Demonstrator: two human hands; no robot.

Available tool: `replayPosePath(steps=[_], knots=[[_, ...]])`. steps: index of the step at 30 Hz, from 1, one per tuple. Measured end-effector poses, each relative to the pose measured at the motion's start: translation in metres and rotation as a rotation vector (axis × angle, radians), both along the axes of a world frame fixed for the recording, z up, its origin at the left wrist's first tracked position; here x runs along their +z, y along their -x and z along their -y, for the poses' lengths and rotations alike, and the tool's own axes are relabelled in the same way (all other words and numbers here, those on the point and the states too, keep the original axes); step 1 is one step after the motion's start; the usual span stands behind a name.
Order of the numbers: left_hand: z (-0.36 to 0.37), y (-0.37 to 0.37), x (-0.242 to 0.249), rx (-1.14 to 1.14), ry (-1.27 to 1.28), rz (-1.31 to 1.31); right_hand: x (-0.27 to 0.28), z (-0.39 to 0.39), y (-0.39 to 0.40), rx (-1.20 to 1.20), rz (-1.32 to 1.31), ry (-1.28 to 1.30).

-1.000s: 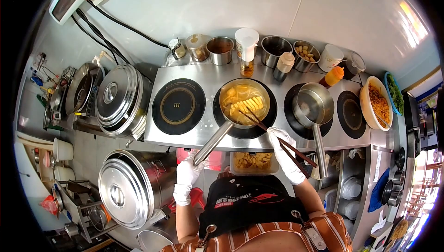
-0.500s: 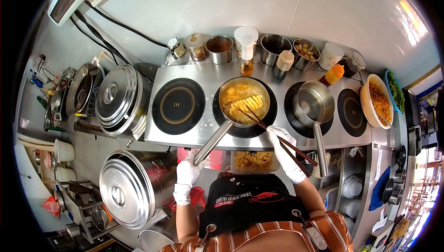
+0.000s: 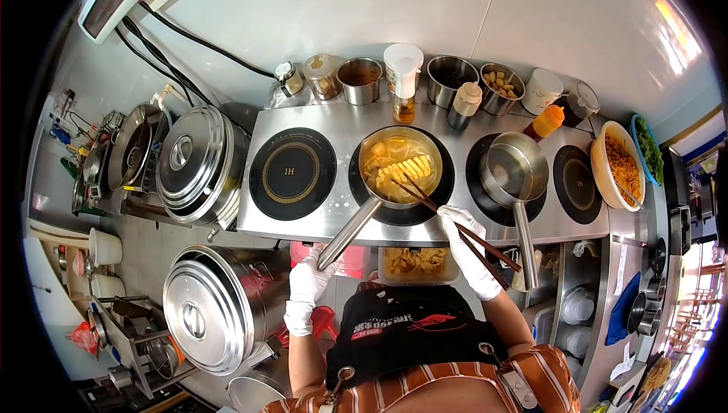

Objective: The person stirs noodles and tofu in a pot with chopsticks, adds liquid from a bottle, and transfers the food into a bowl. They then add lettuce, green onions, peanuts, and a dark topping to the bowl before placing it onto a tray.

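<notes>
My left hand [image 3: 308, 282], in a white glove, is closed round the long handle of a steel saucepan [image 3: 377, 199] on the second hob ring. Yellow broth fills the pan, with a ridged, wavy yellow piece of food [image 3: 407, 171] and other pieces in it. Gloved in white too, my right hand [image 3: 464, 242] grips dark chopsticks [image 3: 427, 204], whose tips reach into the broth at the lower edge of the ridged piece. A second saucepan [image 3: 516, 166] stands to the right, its handle pointing toward me, close to my right hand.
Behind the rings stand steel pots, a pump bottle [image 3: 405, 98], a sauce bottle [image 3: 464, 106] and an orange squeeze bottle [image 3: 545, 122]. A bowl of orange shreds [image 3: 616, 166] sits at the right. Lidded stockpots [image 3: 205, 310] flank the left. A food tub [image 3: 418, 265] lies below the hob edge.
</notes>
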State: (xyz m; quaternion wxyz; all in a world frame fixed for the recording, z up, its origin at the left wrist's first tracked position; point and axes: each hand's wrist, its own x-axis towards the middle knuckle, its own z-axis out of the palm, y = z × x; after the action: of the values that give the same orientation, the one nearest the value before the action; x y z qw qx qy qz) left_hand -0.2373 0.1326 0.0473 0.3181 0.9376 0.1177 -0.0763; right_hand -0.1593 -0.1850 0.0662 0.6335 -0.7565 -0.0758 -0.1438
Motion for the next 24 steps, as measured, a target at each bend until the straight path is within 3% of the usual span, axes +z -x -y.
replayPosePath(steps=[24], knots=[[0.001,0.0009,0.0011,-0.022,-0.043,0.07,-0.0042,0.0,0.0014,-0.006,-0.027,-0.02]])
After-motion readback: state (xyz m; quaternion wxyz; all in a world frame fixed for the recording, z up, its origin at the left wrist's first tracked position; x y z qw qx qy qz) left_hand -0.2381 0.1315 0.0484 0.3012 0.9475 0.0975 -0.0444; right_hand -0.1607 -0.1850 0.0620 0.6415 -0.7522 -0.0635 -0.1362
